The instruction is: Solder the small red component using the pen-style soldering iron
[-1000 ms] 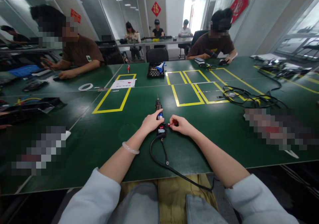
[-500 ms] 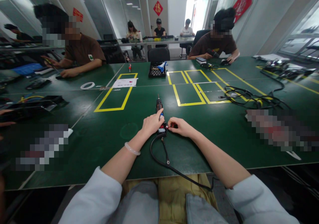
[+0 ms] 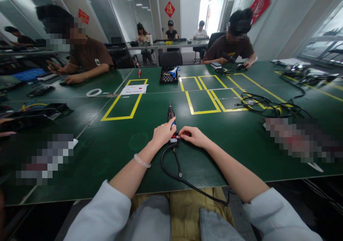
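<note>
A dark electric screwdriver lies on the green table, its bit pointing away from me. My left hand is closed around its body, with the thumb and a finger along the top. At the tool's rear end, my right hand pinches close against a small red and pale part; the fingertips hide what they hold, if anything. From that end a black cord loops down over the table edge, with a short black strap hanging beside it.
Yellow tape outlines mark the green table. A black tray, a sheet of paper and a white ring are farther off. Tangled black cables lie right. Co-workers sit across the table.
My right hand's fingertips have shifted slightly left, closer in against the screwdriver's rear end. My left hand and the screwdriver stay where they were.
</note>
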